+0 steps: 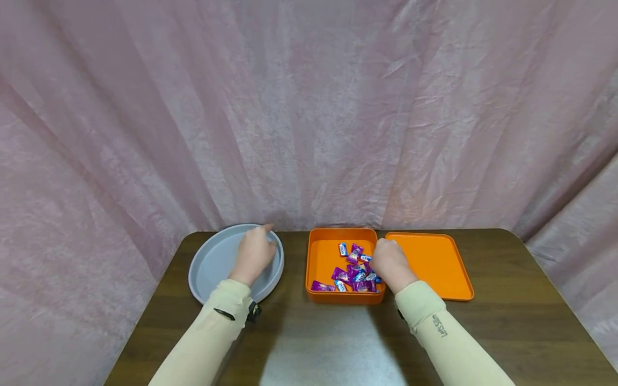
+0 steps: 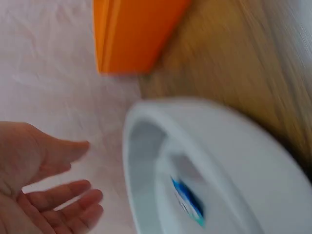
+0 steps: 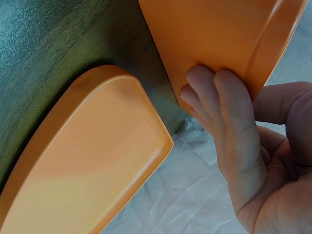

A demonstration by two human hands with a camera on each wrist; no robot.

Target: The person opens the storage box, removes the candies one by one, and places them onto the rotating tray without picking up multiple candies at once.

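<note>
My left hand (image 1: 254, 253) hangs over the round grey tray (image 1: 212, 257), thumb apart from its loosely bent fingers (image 2: 66, 192) and nothing between them. In the left wrist view a blue-and-white wrapped candy (image 2: 187, 200) lies in this tray; the hand hides it in the head view. My right hand (image 1: 390, 261) grips the right wall of the orange box (image 1: 321, 254). Several of its fingers (image 3: 229, 112) lie along the outer side, and another digit reaches behind the rim. Inside the box lie several purple and blue wrapped candies (image 1: 354, 271), the rightmost partly hidden by this hand.
To the right of the box lies a flat orange lid (image 1: 434, 262), partly behind my right hand and sleeve. All of it stands on a dark wooden table (image 1: 512, 300), with a pink curtain (image 1: 309, 134) hanging close behind the far edge.
</note>
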